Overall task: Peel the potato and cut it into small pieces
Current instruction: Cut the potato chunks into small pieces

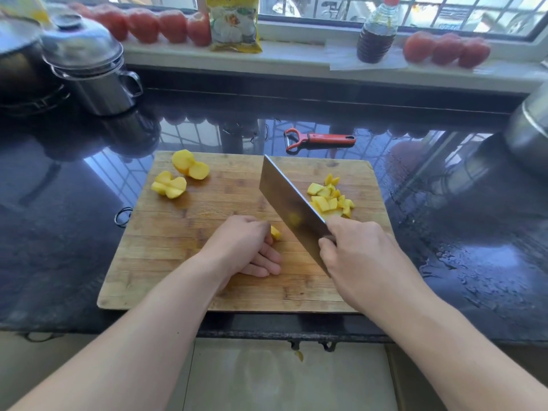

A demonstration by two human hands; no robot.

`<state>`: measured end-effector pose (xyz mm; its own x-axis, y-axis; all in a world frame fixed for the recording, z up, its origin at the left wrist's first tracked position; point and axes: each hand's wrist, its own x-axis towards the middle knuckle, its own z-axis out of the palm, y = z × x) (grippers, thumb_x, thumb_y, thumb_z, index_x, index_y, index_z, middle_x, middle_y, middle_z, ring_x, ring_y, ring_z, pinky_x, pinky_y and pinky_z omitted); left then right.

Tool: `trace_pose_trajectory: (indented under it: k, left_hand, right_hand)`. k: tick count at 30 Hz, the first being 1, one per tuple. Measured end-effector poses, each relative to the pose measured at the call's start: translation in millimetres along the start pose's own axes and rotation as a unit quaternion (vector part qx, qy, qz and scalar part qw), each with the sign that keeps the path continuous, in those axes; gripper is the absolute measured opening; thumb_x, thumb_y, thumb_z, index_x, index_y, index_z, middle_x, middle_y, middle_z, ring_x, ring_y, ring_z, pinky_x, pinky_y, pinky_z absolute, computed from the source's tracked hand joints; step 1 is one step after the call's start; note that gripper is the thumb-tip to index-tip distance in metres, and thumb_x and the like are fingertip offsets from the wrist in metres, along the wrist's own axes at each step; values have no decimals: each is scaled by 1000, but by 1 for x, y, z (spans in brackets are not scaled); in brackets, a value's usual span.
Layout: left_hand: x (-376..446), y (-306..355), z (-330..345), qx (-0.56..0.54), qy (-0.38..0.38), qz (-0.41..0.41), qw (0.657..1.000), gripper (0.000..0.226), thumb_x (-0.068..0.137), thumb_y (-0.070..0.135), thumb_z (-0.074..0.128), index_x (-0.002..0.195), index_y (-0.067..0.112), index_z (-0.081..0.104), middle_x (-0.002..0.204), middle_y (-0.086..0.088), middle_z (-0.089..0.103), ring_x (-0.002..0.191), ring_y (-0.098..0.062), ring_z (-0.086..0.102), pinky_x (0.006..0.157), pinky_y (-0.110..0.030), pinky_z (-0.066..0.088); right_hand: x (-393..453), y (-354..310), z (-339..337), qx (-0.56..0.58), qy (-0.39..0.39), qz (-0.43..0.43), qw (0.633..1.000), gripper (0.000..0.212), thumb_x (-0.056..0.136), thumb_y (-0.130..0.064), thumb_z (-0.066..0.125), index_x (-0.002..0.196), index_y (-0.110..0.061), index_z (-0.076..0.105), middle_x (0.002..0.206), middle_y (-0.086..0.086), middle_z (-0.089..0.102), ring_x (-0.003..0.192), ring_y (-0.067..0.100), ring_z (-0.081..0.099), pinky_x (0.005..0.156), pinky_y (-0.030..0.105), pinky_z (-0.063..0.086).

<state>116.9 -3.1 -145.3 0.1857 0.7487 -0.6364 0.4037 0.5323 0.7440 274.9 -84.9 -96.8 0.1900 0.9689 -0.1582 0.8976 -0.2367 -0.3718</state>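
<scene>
Bright daylight from the window [326, 7], glare on the glossy countertop [444, 203], soft blur, wide-angle edge bending

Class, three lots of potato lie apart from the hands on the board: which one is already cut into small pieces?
The pile right of the cleaver; the two lots at the far left are bigger chunks.

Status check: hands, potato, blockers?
Right hand grips cleaver, blade raised. Left hand holds potato piece on board. Nothing in the way.
</scene>
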Motion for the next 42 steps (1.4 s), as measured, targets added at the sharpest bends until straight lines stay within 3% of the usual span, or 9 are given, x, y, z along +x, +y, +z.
trace_pose_trajectory:
  k: [4,9,14,19,23,26,31,42]
  left_hand:
    - [-1,-4,-2,17,-4,18,1000,24,100,11,46,106,-1,66,76,-17,78,62,-26,76,53,-28,62]
    - [0,-8,-4,17,17,32,999,24,101,11,45,110,1,65,73,-16,77,64,-30,77,53,-30,60]
    - [-2,-14,-4,20,11,51,998,16,105,16,56,104,4,67,71,-11,77,64,-26,76,56,-29,57]
    - [-6,-15,0,15,30,65,997,15,104,14,57,95,6,66,63,-8,73,56,-22,70,49,-26,54]
    - [-6,-12,1,13,32,49,998,13,102,11,57,99,4,67,64,-10,73,53,-21,69,48,-26,55]
    - [-6,-9,1,5,32,30,999,17,100,9,54,111,2,65,70,-14,77,53,-21,71,46,-26,56]
    - [-5,-4,3,15,42,6,999,28,102,14,46,104,1,70,74,-15,78,56,-24,74,53,-28,61]
    - [-6,-6,5,34,55,28,998,22,103,13,49,102,5,70,73,-13,78,66,-26,78,60,-32,62]
  right_hand:
    - [-6,-2,6,-3,-18,-6,1000,31,100,-36,43,74,-20,34,68,-4,42,69,29,41,59,38,33]
    - [-9,-3,9,9,-26,0,1000,30,101,-36,42,77,-18,36,70,-3,45,63,14,41,54,38,31]
    - [-9,-3,9,9,-36,5,999,29,101,-35,41,78,-18,39,72,-3,47,66,19,43,55,37,32]
    - [-10,-5,19,41,-49,2,998,28,100,-35,43,77,-19,40,76,-1,53,76,28,53,63,37,43]
    - [-11,-5,19,47,-24,8,999,29,101,-35,42,77,-19,40,73,-1,51,75,28,52,64,37,43]
    - [-9,-3,14,52,-7,14,999,22,97,-33,42,81,-18,44,71,3,55,71,33,60,69,41,52]
    - [-3,-3,9,69,-38,23,997,21,96,-33,42,82,-19,49,81,4,62,68,34,68,72,43,56]
    - [-8,-8,3,69,-55,33,996,22,96,-31,41,77,-19,44,76,5,61,71,32,67,73,42,55]
